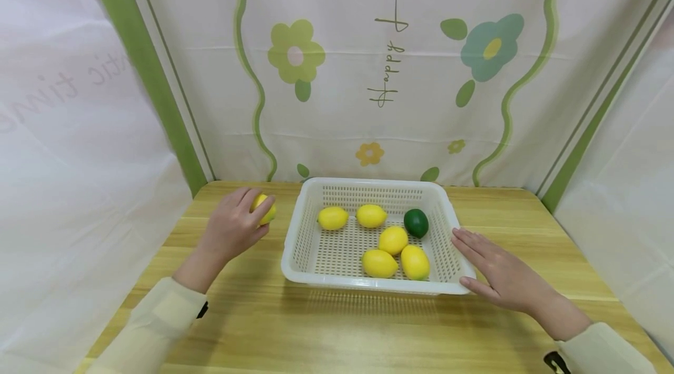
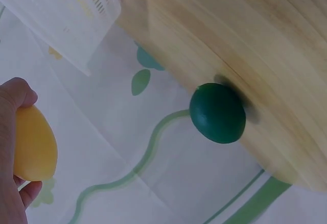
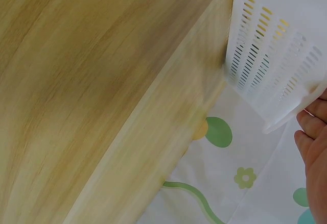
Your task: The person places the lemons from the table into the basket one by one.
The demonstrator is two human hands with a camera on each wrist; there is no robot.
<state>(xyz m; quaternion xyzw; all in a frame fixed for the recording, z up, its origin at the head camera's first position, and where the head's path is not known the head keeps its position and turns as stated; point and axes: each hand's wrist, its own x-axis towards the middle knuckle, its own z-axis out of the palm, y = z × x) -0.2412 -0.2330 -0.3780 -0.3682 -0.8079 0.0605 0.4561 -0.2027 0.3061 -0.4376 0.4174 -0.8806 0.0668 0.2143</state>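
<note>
My left hand (image 1: 233, 223) grips a yellow lemon (image 1: 264, 210) between thumb and fingers, left of a white plastic basket (image 1: 291, 245). The left wrist view shows the same lemon (image 2: 34, 145) held at the left side. A dark green lime (image 2: 217, 113) sits on the table there, hidden in the head view. Several yellow lemons (image 1: 379, 263) lie in the basket, with another dark green lime (image 1: 416, 223) near its right wall. My right hand (image 1: 502, 277) rests with straight fingers on the basket's right rim; in the right wrist view its fingertips (image 3: 305, 122) are right at that rim.
The basket stands on a wooden table (image 1: 337, 339) near the back edge. Behind it hangs a white cloth (image 1: 337, 110) printed with flowers and the words "Happy Life". Similar cloth walls flank the table on both sides.
</note>
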